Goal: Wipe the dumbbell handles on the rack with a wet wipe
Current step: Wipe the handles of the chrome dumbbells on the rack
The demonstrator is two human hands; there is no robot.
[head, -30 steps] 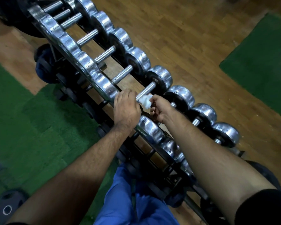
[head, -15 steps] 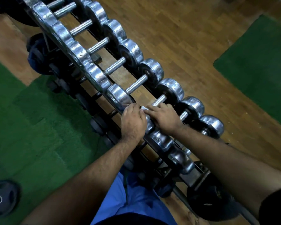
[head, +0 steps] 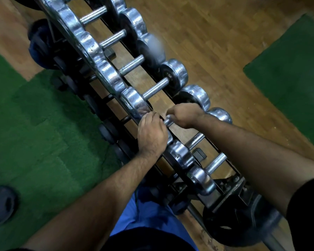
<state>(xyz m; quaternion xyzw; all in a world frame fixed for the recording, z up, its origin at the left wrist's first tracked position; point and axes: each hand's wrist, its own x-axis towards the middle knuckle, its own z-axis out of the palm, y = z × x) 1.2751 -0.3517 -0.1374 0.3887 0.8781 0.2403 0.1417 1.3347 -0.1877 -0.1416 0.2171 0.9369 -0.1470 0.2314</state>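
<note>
light: dim, warm, indoor | glare: bright highlights seen on the chrome dumbbell heads (head: pixel 132 102) | shadows: rack frame (head: pixel 230 194) and lower tiers lost in near black | blur: smeared patch on one far dumbbell head (head: pixel 153 47), softness toward the right edge | distortion: wide-angle bending noted at the borders

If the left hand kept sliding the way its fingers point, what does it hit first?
Likely the chrome dumbbell head just beyond its knuckles. The left hand already rests at that head's near edge, beside the handle the right hand grips. Depth is unclear.
</note>
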